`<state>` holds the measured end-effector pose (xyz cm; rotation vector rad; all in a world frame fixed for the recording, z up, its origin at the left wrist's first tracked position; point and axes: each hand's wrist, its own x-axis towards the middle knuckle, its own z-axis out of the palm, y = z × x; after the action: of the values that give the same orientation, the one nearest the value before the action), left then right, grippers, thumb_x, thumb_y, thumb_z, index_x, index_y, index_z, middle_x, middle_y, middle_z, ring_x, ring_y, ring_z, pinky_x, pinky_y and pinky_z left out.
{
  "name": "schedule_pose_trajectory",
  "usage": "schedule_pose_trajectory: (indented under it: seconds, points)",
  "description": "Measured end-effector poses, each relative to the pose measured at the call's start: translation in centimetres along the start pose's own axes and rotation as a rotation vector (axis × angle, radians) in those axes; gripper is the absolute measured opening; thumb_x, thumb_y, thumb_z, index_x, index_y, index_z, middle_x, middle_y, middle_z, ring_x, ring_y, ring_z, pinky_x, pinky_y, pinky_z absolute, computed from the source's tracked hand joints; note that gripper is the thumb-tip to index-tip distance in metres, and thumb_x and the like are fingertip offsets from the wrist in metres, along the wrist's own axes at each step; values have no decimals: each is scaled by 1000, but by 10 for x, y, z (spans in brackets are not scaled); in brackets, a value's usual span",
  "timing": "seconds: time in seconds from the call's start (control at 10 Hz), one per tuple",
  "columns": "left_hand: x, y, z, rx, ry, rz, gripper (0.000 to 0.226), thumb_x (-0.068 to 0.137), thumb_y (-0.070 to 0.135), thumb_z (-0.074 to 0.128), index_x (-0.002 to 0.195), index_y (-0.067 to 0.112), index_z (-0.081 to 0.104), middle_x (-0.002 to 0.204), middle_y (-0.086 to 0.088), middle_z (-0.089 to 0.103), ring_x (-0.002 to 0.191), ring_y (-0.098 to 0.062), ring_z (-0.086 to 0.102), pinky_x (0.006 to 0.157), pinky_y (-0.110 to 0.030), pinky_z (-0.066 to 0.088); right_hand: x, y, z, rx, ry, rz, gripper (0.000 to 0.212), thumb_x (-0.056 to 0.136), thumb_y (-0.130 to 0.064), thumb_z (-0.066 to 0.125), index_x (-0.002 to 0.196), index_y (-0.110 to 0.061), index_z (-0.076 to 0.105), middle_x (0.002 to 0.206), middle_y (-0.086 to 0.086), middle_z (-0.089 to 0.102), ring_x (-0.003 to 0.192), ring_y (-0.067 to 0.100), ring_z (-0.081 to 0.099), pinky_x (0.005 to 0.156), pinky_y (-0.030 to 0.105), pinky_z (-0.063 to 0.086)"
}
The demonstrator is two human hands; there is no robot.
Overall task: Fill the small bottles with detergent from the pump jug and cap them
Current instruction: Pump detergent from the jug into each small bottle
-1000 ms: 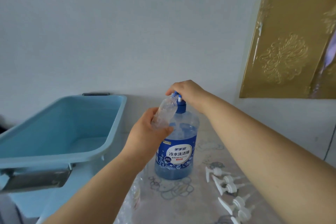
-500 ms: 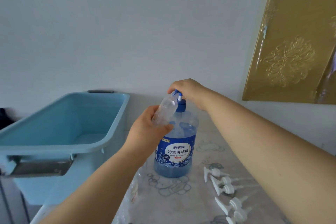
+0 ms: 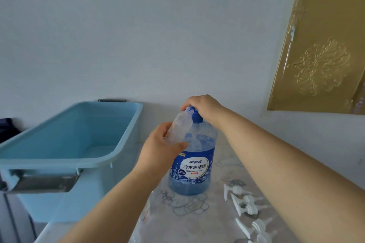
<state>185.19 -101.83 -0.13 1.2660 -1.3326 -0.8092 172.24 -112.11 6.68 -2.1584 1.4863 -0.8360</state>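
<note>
A big clear jug [image 3: 192, 165] of blue detergent with a blue label stands on the table, roughly half full. My right hand [image 3: 204, 107] lies over its blue pump head, fingers curled down around it. My left hand [image 3: 162, 149] grips a small clear bottle [image 3: 180, 127], tilted so its open mouth sits right under the pump spout. The small bottle looks nearly empty. Several white pump caps [image 3: 245, 206] lie loose on the table to the right of the jug.
A large light-blue plastic tub [image 3: 110, 156] with a grey handle stands left of the jug. The table [image 3: 221, 219] has a patterned cover. More clear bottles [image 3: 145, 213] lie partly hidden under my left forearm. A gold embossed panel [image 3: 320, 45] hangs on the wall at right.
My right hand has pushed the pump head down; the white stem seen before is hidden now. The small bottle stays at the spout. My view shifted slightly.
</note>
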Motion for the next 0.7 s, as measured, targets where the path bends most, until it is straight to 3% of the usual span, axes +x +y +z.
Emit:
schedule_pose_trajectory:
  seconds: [0.1,0.2,0.3,0.5,0.6,0.7]
  points:
    - [-1,-1,0,-12,-14,-3,32,79,14,72,91,39,56,91,7,69,82,-15,67,71,-35,54,-1,-4,-2,-55,-26,10,31,97,-13,41,116,-5,65,118,22,58,92,20,41,78,25,33]
    - [0,3,-1,-35,-19,13,31,79,14,72,91,39,57,90,6,70,81,-16,68,76,-40,56,2,-14,-10,6,-1,63,31,94,-13,40,106,-5,67,106,20,64,77,20,49,62,25,39]
    - [4,6,-2,-48,-7,34,30,80,15,72,89,39,56,91,8,69,82,-15,67,76,-40,57,3,-20,-15,138,5,142,27,89,-12,45,97,-5,71,82,8,61,59,13,49,51,18,37]
    - [7,-2,1,-34,13,42,32,78,14,73,91,39,57,90,8,68,82,-16,65,73,-38,53,3,-7,-6,89,9,-6,27,93,-13,47,105,-5,70,76,-5,53,88,16,47,62,15,35]
    - [7,-6,2,-24,9,41,32,78,12,72,90,38,57,90,7,67,76,-12,63,64,-30,50,1,-2,-1,45,-4,-15,28,94,-15,46,107,-7,69,92,2,55,90,15,46,63,15,34]
    - [7,-7,0,-26,-1,26,31,79,12,72,92,36,57,90,6,67,71,-10,61,60,-25,45,-1,-3,1,-19,-16,5,29,94,-14,46,111,-4,67,95,4,52,88,15,43,66,23,35]
